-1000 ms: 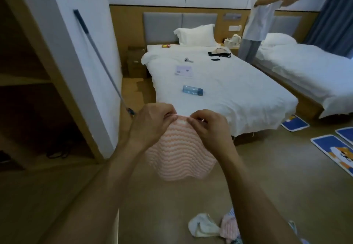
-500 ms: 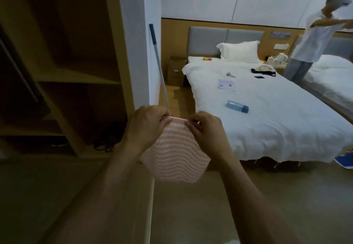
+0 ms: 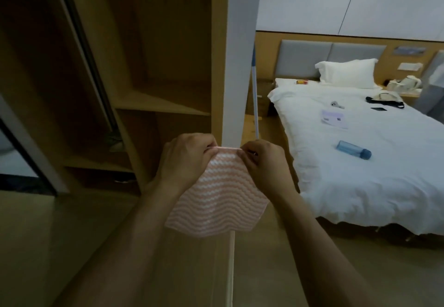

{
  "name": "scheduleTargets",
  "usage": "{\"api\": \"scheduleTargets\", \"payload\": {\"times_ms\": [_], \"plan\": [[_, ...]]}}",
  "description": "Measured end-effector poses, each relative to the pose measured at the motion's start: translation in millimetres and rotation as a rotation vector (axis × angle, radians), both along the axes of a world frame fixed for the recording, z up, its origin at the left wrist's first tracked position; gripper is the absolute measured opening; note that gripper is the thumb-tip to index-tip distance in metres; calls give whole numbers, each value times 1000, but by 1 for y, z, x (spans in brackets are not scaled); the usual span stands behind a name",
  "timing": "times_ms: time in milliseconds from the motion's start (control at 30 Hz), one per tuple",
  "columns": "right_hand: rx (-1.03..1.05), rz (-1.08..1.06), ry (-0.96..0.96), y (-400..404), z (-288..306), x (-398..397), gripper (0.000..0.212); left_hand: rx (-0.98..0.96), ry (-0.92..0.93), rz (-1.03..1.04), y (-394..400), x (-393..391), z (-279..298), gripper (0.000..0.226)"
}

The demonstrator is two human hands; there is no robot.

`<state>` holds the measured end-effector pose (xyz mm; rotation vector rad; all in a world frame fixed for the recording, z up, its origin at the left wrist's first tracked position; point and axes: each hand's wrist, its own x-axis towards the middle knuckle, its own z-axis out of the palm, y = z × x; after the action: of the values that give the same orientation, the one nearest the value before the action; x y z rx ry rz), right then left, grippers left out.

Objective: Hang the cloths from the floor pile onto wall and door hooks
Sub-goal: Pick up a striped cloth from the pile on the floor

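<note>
The step in hand looks like carrying one cloth to a hook. The left hand [image 3: 185, 156] and the right hand [image 3: 263, 162] each pinch the top edge of the pink and white wavy-striped cloth [image 3: 216, 201] with curled fingers. It hangs in the air, near the open wooden closet [image 3: 153, 71] on the left. No hook shows, so next I think they must find one. One cloth, two hands, one blue bottle [image 3: 353, 153] on the white bed [image 3: 374, 174] at the right.

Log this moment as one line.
left hand: pinches cloth top edge | right hand: same | pink wavy-striped cloth: hangs, unhung | hook: unseen
</note>
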<state>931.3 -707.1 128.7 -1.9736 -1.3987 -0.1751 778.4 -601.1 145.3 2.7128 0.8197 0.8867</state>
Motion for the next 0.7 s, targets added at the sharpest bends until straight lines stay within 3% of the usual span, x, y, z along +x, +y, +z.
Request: {"api": "scheduleTargets", "payload": {"times_ms": [400, 700], "plan": [[-10, 143, -45, 144, 7, 1, 11, 79, 29, 112, 130, -16, 7, 17], [117, 199, -78, 296, 31, 27, 14, 144, 24, 258, 260, 2, 38, 20]]}}
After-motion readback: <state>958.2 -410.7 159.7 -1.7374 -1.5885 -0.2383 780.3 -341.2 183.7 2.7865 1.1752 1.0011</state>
